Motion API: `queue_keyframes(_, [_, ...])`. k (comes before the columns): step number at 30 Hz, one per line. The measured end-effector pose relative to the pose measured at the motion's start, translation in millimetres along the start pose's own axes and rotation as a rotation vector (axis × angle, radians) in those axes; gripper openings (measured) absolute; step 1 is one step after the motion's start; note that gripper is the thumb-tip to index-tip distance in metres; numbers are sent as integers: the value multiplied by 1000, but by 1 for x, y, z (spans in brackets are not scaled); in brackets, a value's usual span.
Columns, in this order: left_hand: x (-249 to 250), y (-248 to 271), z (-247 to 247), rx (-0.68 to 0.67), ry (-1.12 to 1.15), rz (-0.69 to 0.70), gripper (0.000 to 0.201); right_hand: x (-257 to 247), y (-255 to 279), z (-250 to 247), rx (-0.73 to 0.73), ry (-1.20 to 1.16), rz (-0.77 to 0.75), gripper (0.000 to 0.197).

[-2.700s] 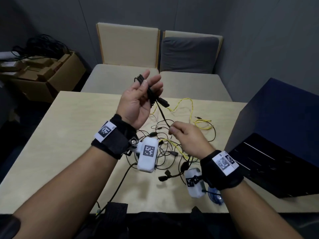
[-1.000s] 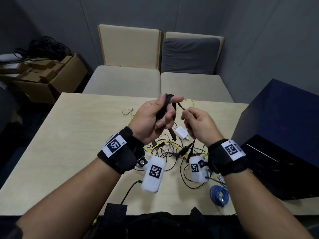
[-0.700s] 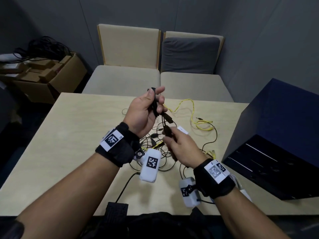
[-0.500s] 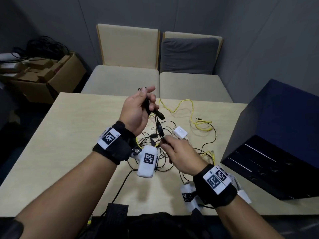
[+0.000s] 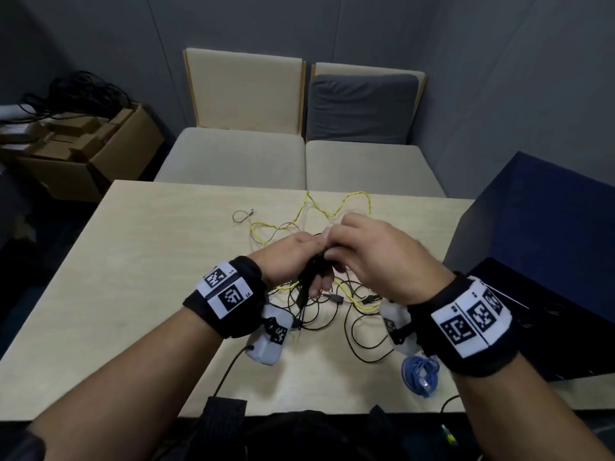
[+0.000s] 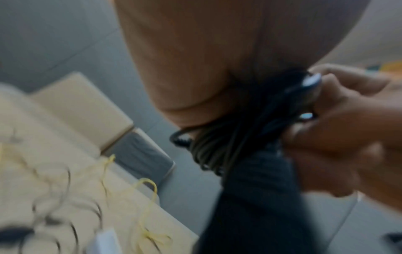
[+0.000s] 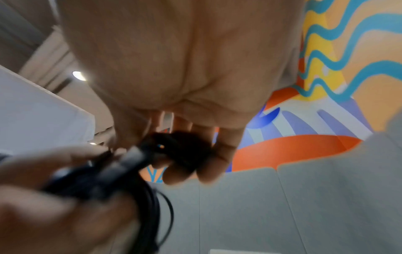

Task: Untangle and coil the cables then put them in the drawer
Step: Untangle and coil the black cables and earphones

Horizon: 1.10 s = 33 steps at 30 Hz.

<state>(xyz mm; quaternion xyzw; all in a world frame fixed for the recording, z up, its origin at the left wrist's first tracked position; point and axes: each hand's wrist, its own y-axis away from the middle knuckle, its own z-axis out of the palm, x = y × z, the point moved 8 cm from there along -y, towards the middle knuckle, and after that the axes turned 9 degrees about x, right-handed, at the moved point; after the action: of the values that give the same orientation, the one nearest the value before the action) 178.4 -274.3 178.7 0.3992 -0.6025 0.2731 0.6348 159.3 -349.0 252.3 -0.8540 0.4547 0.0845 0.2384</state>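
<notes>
Black cable bundle (image 5: pixel 312 271): coiled, raised above the bench (image 5: pixel 133 261), left hand (image 5: pixel 293 257) grip curled round it; right hand (image 5: pixel 376 251) grip pinching its upper end. Beneath: loose black cables (image 5: pixel 332 314) tangled with yellow cable (image 5: pixel 332 207). Blue cable coil (image 5: pixel 420 374) near the front edge. Dark drawer cabinet (image 5: pixel 539 234) at right.
</notes>
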Motion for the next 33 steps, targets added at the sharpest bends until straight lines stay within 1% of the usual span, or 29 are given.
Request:
queue_keyframes(1, [2,2,6,-24,88,-42,62,3,-2,-1,19,-49,4,36])
queue_keyframes(2, [4,3,11,-39,159,-67,70,6,-3,-1,37,-103,11,34])
queue_keyframes(4, [9,4,16,-67,252,-101,81,12,-4,0,67,-199,54,23])
queue_keyframes(6, [11,4,15,-71,282,-131,82,19,0,7,84,-258,129,14])
queue_keyframes(9, [10,3,12,-48,292,-138,74,24,6,16,143,-298,216,15])
queue_keyframes(12, [7,-3,5,76,375,-86,53,34,10,15,279,-256,271,13])
queue_keyframes(14, [8,-4,2,137,414,-2,34,42,13,12,369,-247,329,18])
queue_keyframes(15, [9,-4,0,171,391,54,24,46,15,11,403,-252,358,19])
queue_keyframes(16, [10,-3,-2,215,330,109,23,49,16,11,428,-262,386,19])
queue_keyframes(17, [11,-2,-4,249,264,156,28,52,16,11,439,-275,410,18])
queue_keyframes(18, [11,-1,-5,274,206,196,30,54,16,12,436,-291,428,17])
queue_keyframes(20, [12,2,-6,329,154,237,28,55,14,13,394,-333,433,17])
queue_keyframes(22, [11,4,-8,382,145,232,28,56,13,13,341,-387,424,17])
queue_keyframes(24, [11,6,-9,401,136,242,28,58,13,12,289,-426,414,17])
queue_keyframes(27, [14,7,-10,389,59,261,30,65,14,8,224,-478,415,20])
queue_keyframes(29, [12,7,-13,381,79,243,33,71,16,4,185,-532,436,18])
queue_keyframes(31, [11,8,-16,388,118,245,38,76,20,0,169,-580,453,11])
queue_keyframes(33, [11,8,-17,390,151,250,39,79,24,-2,167,-621,451,15])
